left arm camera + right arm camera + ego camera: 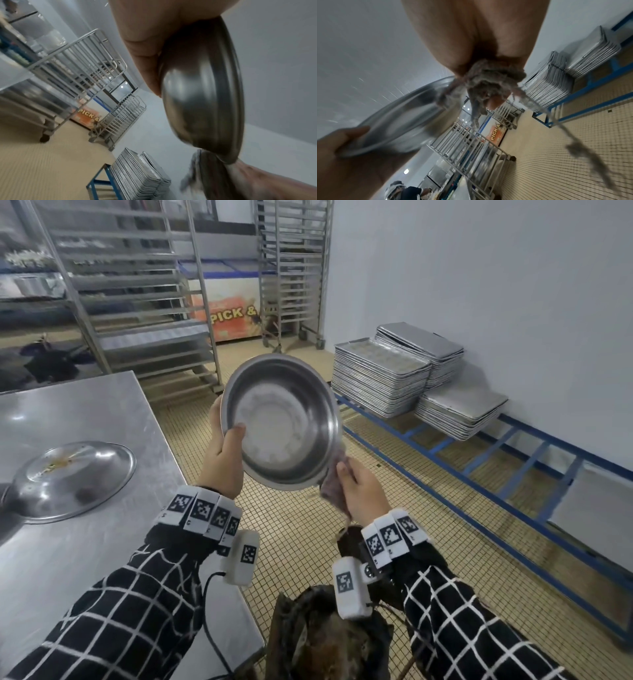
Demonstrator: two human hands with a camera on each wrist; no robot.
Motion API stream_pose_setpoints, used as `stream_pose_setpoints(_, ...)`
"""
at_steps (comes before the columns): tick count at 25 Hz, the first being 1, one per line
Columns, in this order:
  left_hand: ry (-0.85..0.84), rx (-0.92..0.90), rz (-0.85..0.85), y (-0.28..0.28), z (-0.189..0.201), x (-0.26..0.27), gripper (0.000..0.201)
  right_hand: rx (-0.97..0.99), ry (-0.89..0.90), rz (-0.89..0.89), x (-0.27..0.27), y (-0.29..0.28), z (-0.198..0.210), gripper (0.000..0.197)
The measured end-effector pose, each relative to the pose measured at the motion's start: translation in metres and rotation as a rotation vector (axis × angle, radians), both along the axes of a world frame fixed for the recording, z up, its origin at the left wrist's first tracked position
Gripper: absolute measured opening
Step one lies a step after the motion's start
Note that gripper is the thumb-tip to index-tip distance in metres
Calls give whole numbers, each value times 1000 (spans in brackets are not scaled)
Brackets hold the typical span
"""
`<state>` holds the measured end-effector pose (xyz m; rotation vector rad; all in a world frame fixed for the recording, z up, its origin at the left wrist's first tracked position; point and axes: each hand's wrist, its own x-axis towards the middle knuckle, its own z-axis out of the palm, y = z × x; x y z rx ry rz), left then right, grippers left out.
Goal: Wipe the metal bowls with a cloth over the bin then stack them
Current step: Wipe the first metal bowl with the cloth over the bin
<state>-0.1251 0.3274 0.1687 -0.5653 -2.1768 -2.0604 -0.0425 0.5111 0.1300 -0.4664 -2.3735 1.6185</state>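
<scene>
Left hand (pixel 222 453) gripped the bowl (pixel 281 422); right hand (pixel 359 491), at five o'clock, clutched the cloth (pixel 334 491). One-handed rim grip risked slipping.

My sleeves (pixel 130 604) are black with a thin white grid. The bands (pixel 202 513) on my wrists are white with black square codes. The bowl (pixel 281 421) I hold is silver-grey, paler at its bottom. The cloth (pixel 334 491) is a dull greyish purple. The floor (pixel 308 529) is small tan tiles with dark joints. The rack (pixel 513 470) is blue, the trays (pixel 380 378) silver, the wall (pixel 496 268) pale grey. The freezer (pixel 233 316) front is orange with yellow letters.
</scene>
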Motion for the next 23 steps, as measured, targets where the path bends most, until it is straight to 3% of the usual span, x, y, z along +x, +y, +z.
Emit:
stream_pose_setpoints(3, 70, -62, 2, -6, 0, -5, 45, 202, 38, -57, 1, 1, -11, 23)
stream_pose_setpoints(7, 35, -132, -87, -7, -7, 2, 42, 209, 212, -129, -12, 1, 7, 27)
stream_pose_setpoints(9, 11, -123, -140, -5, -11, 7, 40, 332, 249, -101, -24, -1, 14, 33)
stream_pose_setpoints(13, 23, -160, -183, 0, -14, 10, 40, 755, 149, 145, -35, -7, 3, 26)
stream_pose_setpoints(16, -19, -101, -108, -3, -16, 1, 42, 863, -8, 377, -27, -9, -6, 31)
stream_pose_setpoints(18, -53, -57, -57, -2, -19, -5, 47, 917, 34, 489, -22, -12, -10, 27)
stream_pose_setpoints(23, -167, 21, 77, 5, -28, -4, 40, 930, 194, 486, -8, -20, -24, 38)
